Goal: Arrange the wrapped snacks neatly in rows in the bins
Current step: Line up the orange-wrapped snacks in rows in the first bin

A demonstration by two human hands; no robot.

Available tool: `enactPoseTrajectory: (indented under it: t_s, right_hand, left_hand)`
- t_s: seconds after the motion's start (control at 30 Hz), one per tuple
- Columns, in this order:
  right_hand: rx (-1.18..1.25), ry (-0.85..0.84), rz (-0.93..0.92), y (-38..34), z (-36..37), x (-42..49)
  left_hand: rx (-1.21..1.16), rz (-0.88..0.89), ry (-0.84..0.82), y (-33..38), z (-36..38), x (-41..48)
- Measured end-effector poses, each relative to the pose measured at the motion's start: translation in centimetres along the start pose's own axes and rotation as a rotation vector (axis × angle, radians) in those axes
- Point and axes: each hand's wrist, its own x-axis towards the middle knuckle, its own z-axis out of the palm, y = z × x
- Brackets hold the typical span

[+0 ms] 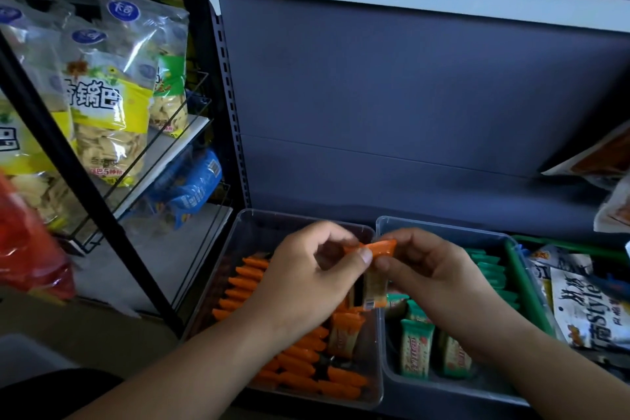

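Two clear plastic bins stand side by side on a low shelf. The left bin point(259, 215) holds orange-wrapped snacks point(243, 283), several standing in a row along its left side and more lying near its front. The right bin point(443, 227) holds green-wrapped snacks point(416, 348), a row at the back right and loose ones at the front. Above the seam between the bins, my left hand point(306, 279) and my right hand point(433, 269) both pinch one orange-wrapped snack point(375, 278), which hangs upright between thumbs and fingers.
A wire rack point(163, 160) at left carries large bags of crackers point(109, 105) and a blue bag point(191, 191). A grey back panel point(409, 95) rises behind the bins. Loose snack packets point(579, 303) crowd the right side. A red bag point(30, 245) sits at far left.
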Motion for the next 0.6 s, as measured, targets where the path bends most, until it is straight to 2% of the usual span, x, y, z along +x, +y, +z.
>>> enactPoseTrajectory:
  t_s: [0.17,0.37,0.6]
  right_hand:
    - [-0.014,0.001,-0.032,-0.1,0.2,0.0]
    - [0.095,0.158,0.027,-0.4,-0.2,0.3]
    - [0.09,0.202,0.067,-0.7,0.0,-0.1]
  left_hand:
    - [-0.062,-0.047,-0.031,-0.2,-0.5,0.3]
    - [0.184,-0.011,-0.148,-1.5,0.1,-0.1]
    - [0.41,0.176,-0.135,-1.8,0.4,-0.2]
